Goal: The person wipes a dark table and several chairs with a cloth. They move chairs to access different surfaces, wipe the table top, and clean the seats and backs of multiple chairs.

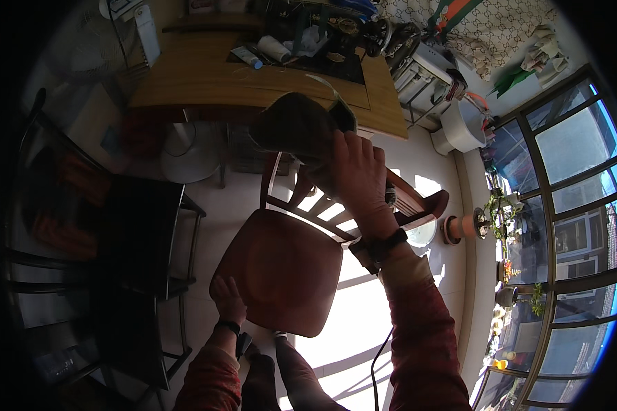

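My right hand (359, 167) is closed on a dark cloth item (294, 126), raised above the back of a brown wooden chair (283, 272). Part of the cloth and of the chair's slatted back lies hidden behind the hand. My left hand (229, 300) is at the left front edge of the chair seat, its fingers apart and nothing in it. Whether it touches the seat I cannot tell. Both wrists bear dark straps.
Beyond the chair stands a wooden sewing table (200, 77) with a black sewing machine (344, 25) and a thread cone (273, 49). Black chairs (139, 236) are on the left. A white bucket (463, 126) and potted plants (501, 205) line the window side.
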`<state>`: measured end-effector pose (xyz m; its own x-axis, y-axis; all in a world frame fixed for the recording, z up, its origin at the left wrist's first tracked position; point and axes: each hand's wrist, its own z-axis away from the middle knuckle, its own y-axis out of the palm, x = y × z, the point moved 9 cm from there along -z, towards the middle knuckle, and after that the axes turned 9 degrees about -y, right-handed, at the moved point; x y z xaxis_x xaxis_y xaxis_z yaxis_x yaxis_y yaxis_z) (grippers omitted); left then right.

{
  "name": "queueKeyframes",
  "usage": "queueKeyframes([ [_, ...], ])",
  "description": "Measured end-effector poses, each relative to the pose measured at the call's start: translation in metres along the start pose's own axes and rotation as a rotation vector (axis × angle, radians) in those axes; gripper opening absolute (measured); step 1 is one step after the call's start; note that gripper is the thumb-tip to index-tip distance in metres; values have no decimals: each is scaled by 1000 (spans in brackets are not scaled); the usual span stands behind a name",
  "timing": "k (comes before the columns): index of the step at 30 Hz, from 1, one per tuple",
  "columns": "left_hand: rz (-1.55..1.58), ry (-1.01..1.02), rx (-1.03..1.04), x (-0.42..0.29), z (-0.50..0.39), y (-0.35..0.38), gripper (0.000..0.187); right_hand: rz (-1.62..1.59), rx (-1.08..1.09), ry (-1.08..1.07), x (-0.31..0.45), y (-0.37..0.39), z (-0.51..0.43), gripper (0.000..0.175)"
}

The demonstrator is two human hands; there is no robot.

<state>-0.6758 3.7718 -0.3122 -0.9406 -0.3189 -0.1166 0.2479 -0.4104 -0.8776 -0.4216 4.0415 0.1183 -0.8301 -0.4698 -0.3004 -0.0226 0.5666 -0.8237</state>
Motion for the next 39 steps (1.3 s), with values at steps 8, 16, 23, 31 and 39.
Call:
queueKeyframes([
  [8,172,-155,224,-1,5,-7,79,-151,-20,202,-101,-100,110,44],
  [16,932,-360,162,4,2,-15,80,-503,-447,925,-125,-73,196,52],
  [23,361,-162,252,-7,6,-13,97,-581,-751,1107,-34,107,291,58],
  [31,91,-16,156,-9,8,-8,97,-693,-85,1517,31,251,390,41],
  [39,94,-2,104,-16,12,-21,95,-886,-350,1477,61,174,342,40],
])
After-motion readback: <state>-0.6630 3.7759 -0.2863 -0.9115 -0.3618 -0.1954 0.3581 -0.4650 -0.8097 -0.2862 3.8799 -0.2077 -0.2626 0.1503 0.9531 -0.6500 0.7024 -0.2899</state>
